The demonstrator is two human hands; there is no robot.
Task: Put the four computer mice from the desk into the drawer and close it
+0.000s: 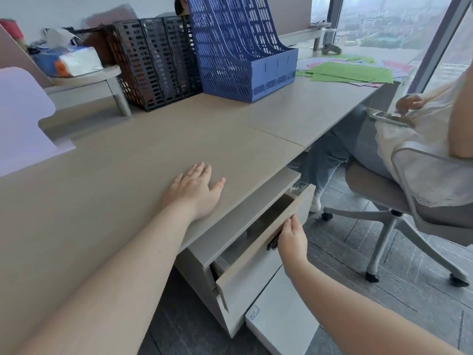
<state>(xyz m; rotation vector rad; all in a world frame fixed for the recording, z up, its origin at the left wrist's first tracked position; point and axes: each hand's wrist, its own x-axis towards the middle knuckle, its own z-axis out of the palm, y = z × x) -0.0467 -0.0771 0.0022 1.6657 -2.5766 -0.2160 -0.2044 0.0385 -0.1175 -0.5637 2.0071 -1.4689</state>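
The left hand (195,190) lies flat and open on the worktop (107,175), just left of the drawer (256,254), holding nothing. No mice show on the worktop; they may be in the drawer, but its inside is too dark to tell. The drawer is part open. The right hand (291,239) has its grip closed on the black handle (273,244). A hard push could slam the drawer. Fingers curled over the top edge could get pinched.
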